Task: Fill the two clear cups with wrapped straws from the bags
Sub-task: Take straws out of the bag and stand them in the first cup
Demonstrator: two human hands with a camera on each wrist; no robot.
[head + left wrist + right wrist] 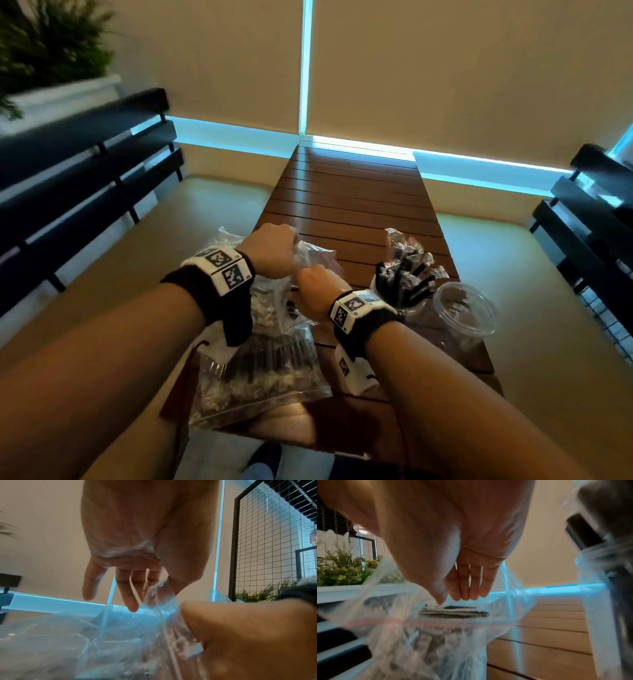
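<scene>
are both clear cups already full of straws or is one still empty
One is full, one empty. The left cup is crammed with wrapped straws; the cup at right shows only its bare clear wall and nothing inside.

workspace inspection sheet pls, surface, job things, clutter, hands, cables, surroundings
surface: slatted wooden table, far half bare.
job's things: one clear cup packed with wrapped straws; an empty clear cup to its right; an open bag held up between the hands; a bag of straws lying flat at the near edge.
clutter: nothing seen.
grippers: left hand pinches the open bag's rim; right hand grips its other side.
cables: nothing seen.
surroundings: dark slatted benches on both sides, a plant at far left, drawn blinds behind.
</scene>
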